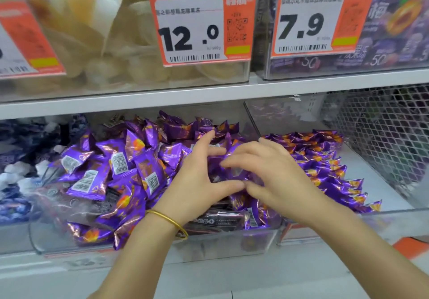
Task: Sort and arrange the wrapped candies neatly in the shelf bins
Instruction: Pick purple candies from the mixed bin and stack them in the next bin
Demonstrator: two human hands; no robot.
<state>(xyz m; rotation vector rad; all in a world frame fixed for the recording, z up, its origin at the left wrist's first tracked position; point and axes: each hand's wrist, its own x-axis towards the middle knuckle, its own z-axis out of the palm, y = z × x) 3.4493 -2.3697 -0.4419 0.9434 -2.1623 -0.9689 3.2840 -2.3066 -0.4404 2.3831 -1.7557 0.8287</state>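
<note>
A loose heap of purple wrapped candies point(120, 166) fills the clear middle bin point(151, 245) on the lower shelf. To its right, more of the same candies lie in neat overlapping rows point(325, 159) on the white floor of the neighbouring bin. My left hand point(197, 182), with a gold bracelet on its wrist, lies on the heap with fingers spread and straight. My right hand point(274, 173) reaches in from the right, its straight fingers laid over candies between the two hands. The thumbs nearly touch. The candies under my palms are hidden.
Dark wrapped bars point(216, 222) lie at the bin's front. Blue-wrapped sweets point(16, 182) fill the left bin, and a wire mesh basket point(383, 136) stands at the right. Above the white shelf edge point(162, 96) are clear bins with price tags 12.0 point(199, 29) and 7.9 point(311, 19).
</note>
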